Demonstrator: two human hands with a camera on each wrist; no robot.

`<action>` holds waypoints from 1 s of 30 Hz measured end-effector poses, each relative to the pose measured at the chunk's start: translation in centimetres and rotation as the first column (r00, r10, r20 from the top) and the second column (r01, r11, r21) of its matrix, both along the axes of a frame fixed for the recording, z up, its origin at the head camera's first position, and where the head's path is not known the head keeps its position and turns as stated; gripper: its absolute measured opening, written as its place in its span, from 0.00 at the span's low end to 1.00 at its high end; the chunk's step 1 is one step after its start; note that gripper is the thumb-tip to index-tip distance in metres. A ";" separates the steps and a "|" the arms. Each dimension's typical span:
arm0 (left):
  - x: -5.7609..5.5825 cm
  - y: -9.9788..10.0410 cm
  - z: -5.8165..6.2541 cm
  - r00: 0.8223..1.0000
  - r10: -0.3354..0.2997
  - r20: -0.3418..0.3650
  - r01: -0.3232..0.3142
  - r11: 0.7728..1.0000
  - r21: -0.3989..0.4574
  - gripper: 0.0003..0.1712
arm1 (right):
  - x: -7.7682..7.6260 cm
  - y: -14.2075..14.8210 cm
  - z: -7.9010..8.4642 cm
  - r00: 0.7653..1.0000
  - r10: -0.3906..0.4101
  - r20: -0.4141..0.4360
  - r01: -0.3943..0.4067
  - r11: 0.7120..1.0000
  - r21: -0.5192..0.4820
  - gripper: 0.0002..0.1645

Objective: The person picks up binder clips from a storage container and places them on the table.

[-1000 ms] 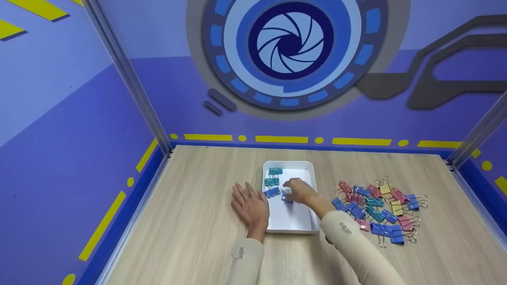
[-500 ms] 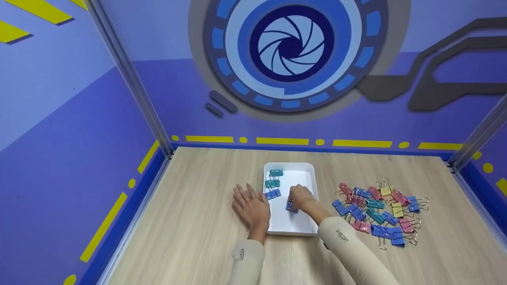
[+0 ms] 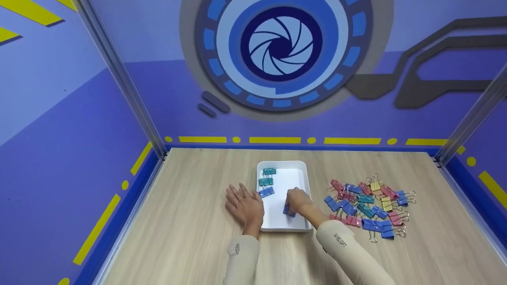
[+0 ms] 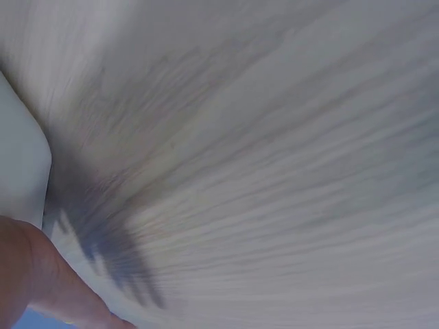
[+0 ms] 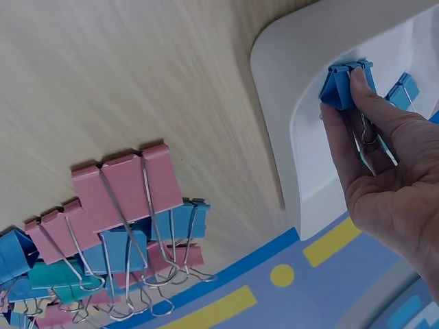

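My right hand (image 3: pixel 299 201) is over the white tray (image 3: pixel 282 230), pinching a blue binder clip (image 3: pixel 289 211) between thumb and fingers. In the right wrist view the thumb presses on the blue body of the clip (image 5: pixel 341 89), and its wire handles point back toward the palm. Along the tray's left side stand two green binder clips (image 3: pixel 265 181) and one blue binder clip (image 3: pixel 267 192) in a column. My left hand (image 3: pixel 247 206) lies with fingers spread on the table, its thumb side against the tray's left wall.
To the right of the tray lies a loose heap of binder clips (image 3: pixel 365 198) in pink, blue, green and yellow, some overlapping. Printed panels (image 3: pixel 222 122) wall in the wooden table (image 3: pixel 190 206) at the back and sides.
My right hand has drawn the blue binder clip toward the near end of the tray, and its fingers are more curled. The left hand keeps its place beside the tray.
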State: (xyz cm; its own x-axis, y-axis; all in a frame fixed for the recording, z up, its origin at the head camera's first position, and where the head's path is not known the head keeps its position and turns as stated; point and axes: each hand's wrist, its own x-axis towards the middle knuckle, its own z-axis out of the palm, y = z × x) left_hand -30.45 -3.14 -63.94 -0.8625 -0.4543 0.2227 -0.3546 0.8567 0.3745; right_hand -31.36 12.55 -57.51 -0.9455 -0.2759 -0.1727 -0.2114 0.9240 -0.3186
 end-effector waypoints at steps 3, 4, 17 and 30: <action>0.0 -0.1 0.1 0.999 0.017 0.030 -0.019 0.998 0.063 0.38 | 0.3 -0.1 0.0 1.000 0.006 0.001 -0.006 1.000 -0.013 0.11; 0.0 -0.1 0.2 0.999 0.021 0.033 -0.023 0.996 0.083 0.38 | 0.4 -0.1 0.0 1.000 0.008 -0.003 -0.009 1.000 -0.016 0.11; 0.2 0.8 0.1 0.998 0.050 -0.041 -0.042 0.984 0.176 0.37 | 1.8 1.0 0.3 0.999 0.046 -0.028 -0.048 0.996 -0.081 0.09; 0.3 0.6 0.1 0.998 0.038 -0.049 -0.029 0.982 0.189 0.37 | 2.5 6.8 7.1 0.977 0.063 -0.204 -0.113 0.963 -0.243 0.06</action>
